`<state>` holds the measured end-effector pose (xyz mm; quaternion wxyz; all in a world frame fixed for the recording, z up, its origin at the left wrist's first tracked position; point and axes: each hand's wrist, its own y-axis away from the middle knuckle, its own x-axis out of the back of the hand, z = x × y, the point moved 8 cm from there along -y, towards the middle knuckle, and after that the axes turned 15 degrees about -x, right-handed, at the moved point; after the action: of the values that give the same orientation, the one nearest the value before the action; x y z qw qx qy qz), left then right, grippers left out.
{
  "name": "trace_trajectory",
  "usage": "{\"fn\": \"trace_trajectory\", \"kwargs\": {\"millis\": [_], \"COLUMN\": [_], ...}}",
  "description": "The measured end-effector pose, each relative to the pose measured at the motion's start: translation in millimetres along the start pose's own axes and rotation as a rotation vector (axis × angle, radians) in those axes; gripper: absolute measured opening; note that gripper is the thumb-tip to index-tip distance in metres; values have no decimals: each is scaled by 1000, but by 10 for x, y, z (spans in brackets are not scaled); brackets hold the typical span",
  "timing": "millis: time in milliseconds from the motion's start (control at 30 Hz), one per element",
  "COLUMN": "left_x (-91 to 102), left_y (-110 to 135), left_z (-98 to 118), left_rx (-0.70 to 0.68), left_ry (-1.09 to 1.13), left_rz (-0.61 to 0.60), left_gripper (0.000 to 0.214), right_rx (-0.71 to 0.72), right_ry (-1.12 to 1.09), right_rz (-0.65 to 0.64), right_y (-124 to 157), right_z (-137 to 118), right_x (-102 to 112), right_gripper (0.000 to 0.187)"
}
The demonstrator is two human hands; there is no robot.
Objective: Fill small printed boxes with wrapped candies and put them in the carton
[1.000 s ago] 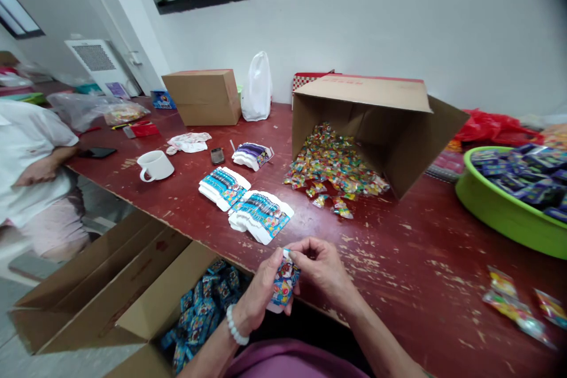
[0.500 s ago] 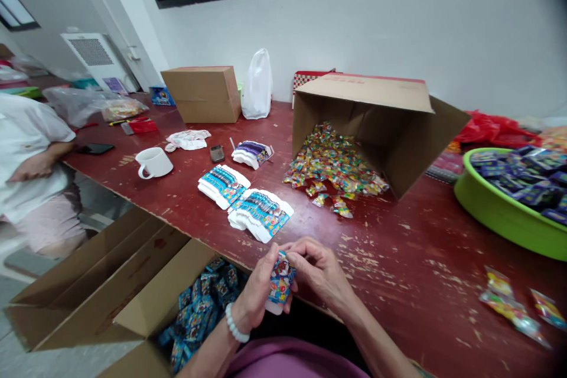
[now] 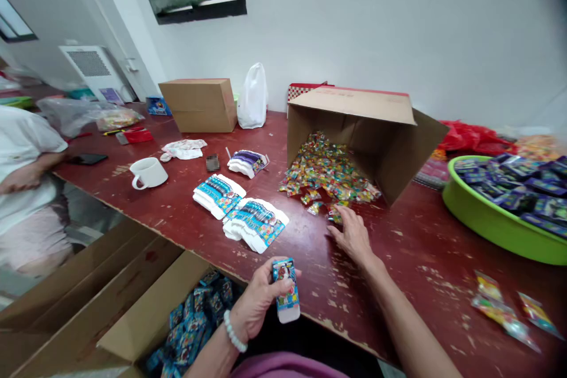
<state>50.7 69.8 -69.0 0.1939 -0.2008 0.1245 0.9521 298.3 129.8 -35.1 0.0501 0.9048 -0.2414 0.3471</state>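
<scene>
My left hand (image 3: 257, 298) is closed around a small blue printed candy box (image 3: 289, 301) at the table's front edge, thumb across its face. The box stands nearly upright, its white end toward me. Out over the table, my right hand (image 3: 355, 236) has its fingers stretched and thumb apart. Its fingertips reach a wrapped candy (image 3: 334, 215) at the front of the candy pile (image 3: 328, 171), which spills from a cardboard box (image 3: 354, 97) lying on its side. Two stacks of flat blue cartons, one nearer (image 3: 254, 221) and one farther (image 3: 217, 194), lie left of that hand.
Below the table edge on the left, an open carton (image 3: 146, 301) contains many filled blue boxes (image 3: 190, 325). A green basin (image 3: 496, 230) of purple packs stands right. A white mug (image 3: 150, 174) and purple cartons (image 3: 247, 162) are farther back. Another person (image 3: 29, 171) sits left.
My right hand has left the small box and moved forward and right to the loose candies. My left hand still holds the box, now turned more upright. The view has shifted slightly.
</scene>
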Motion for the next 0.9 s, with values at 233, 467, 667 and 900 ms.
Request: {"fn": "trace_trajectory", "kwargs": {"millis": [233,467,667,900], "left_x": [244,408,380,144], "left_y": [17,-12,5,81], "left_z": [118,222,192,284], "left_rx": [-37,-33,-83,-196], "left_ry": [-34,-285,-342,-1100], "left_rz": [100,108,15,-307], "left_gripper": [69,47,45,34], "right_rx": [-65,-134,-83,-174], "right_ry": [46,42,125,83], "right_rz": [105,130,52,-66], "right_y": [-217,-115,2,27], "right_z": [455,615,615,640], "right_x": [-14,183,186,131], "right_gripper": [36,35,34,18]}}
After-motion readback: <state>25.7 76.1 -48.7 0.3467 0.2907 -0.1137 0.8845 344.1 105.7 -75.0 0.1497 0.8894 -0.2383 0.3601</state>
